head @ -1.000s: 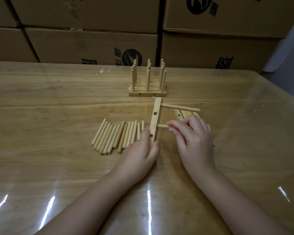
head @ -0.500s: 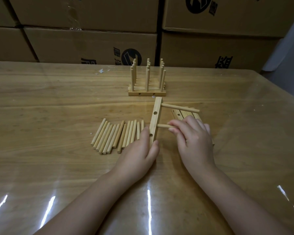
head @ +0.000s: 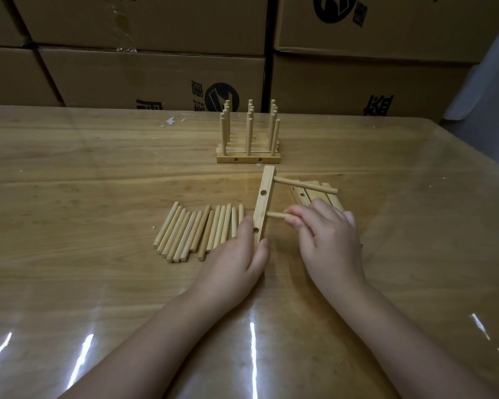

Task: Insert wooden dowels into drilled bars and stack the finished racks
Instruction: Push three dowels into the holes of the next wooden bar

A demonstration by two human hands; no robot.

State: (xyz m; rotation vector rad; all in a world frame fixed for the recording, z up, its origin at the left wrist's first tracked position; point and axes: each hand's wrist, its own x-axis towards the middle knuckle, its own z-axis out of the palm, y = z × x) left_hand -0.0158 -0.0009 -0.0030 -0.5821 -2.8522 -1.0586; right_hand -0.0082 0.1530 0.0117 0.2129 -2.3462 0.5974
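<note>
A glossy wooden tabletop [head: 98, 174], streaked with reflected light, stands before a wall of stacked cardboard boxes [head: 144, 76]. At its centre a person's left hand [head: 236, 263] grips the near end of a drilled bar [head: 264, 203] with curled fingers, while the right hand [head: 329, 240] pinches a dowel [head: 275, 215] meeting the bar's right face midway. A second dowel [head: 306, 185] juts from the far end. Loose dowels [head: 196, 231] lie just left; finished racks [head: 248, 142] stand beyond. Spare bars [head: 308, 194] are partly hidden behind the right hand.
</note>
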